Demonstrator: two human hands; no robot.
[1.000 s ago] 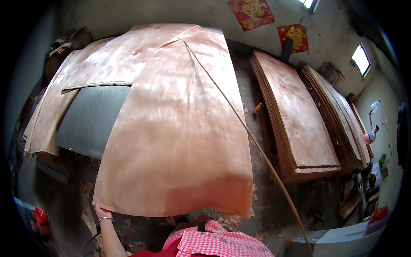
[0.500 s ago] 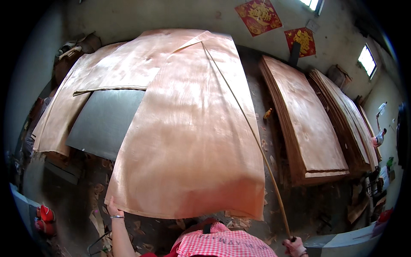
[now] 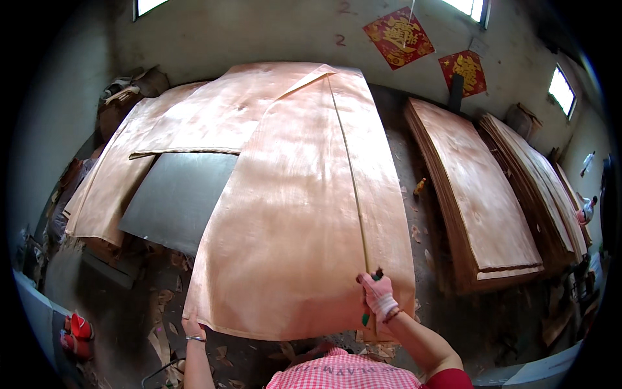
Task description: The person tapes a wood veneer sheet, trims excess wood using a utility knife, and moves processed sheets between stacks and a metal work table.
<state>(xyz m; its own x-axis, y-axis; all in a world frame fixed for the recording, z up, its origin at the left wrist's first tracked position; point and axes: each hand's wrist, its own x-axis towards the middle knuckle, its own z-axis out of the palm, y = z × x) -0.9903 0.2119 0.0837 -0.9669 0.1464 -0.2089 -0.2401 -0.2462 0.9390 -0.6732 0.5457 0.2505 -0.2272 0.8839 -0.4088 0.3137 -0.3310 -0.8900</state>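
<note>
In the frame's centre, the wood sheet (image 3: 291,220) is broad, pinkish, slightly wavy. Left hand (image 3: 193,327) pinches its corner; right hand (image 3: 378,292) grips a thin stick (image 3: 360,227).

A red-and-gold diamond-shaped paper poster (image 3: 398,39) and a similar second poster (image 3: 471,70) hang near the right end of the pale plaster wall (image 3: 246,32). On the dark concrete floor (image 3: 447,324), a small yellow-orange bottle (image 3: 420,186) sits beside the left edge of a tall brown wooden-sheet stack (image 3: 476,185) (its top pale and glossy). Bright red rounded objects (image 3: 80,327) lie toward the floor's left edge.
</note>
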